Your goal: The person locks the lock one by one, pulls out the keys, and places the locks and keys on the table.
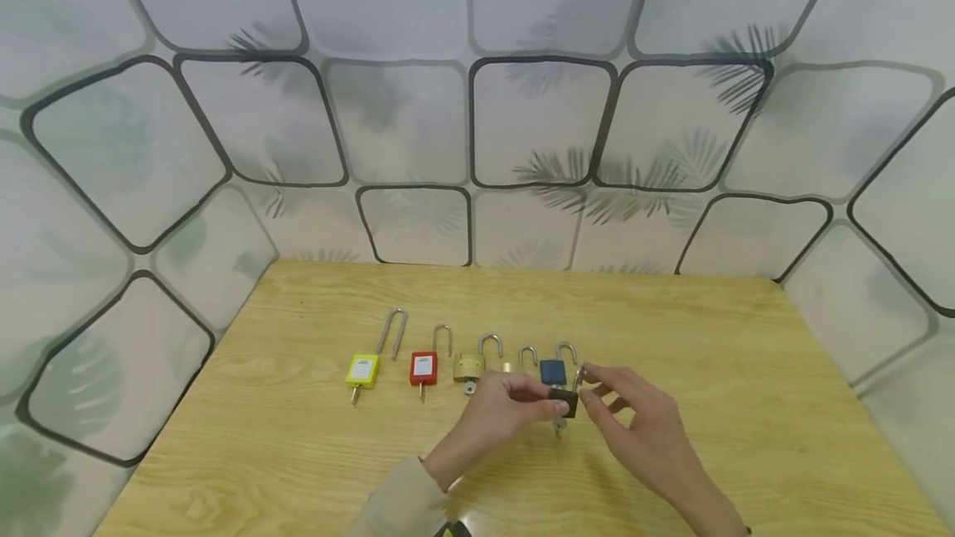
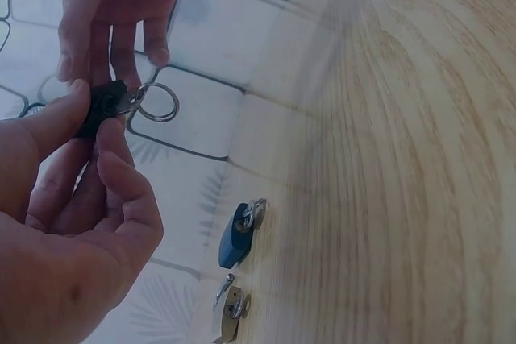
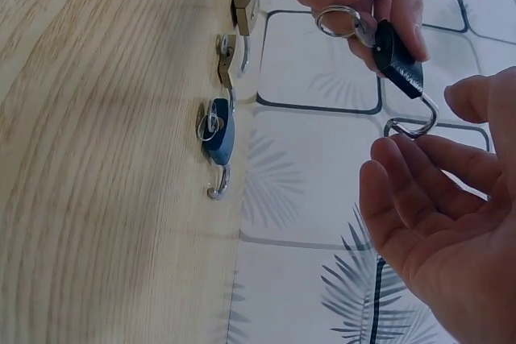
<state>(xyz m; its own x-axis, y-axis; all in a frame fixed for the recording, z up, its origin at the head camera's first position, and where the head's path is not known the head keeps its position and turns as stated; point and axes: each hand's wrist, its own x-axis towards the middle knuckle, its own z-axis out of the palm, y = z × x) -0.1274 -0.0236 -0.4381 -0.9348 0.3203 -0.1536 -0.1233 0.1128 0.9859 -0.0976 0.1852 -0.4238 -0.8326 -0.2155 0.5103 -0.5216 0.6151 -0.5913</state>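
Pinched between the thumb and fingers of my left hand [image 1: 503,408] is a black padlock [image 3: 397,60], raised above the table. Its shackle [image 3: 427,118] is swung open, and a key with a ring [image 2: 159,102] hangs from the body. My right hand [image 1: 642,417] is beside the shackle; in the right wrist view its fingertips [image 3: 387,151] appear to touch the shackle's free end, while the thumb stays apart. Just behind the hands lies a blue padlock [image 1: 553,372] with its shackle open. Next to it is a small brass padlock [image 3: 228,62], partly hidden by my left hand in the head view.
Further left along the row lie a larger brass padlock [image 1: 468,366], a red padlock [image 1: 423,369] and a yellow padlock [image 1: 362,370] with a long shackle, all unlocked with keys in. The wooden table [image 1: 261,437] meets a patterned curtain [image 1: 414,226] at the back and sides.
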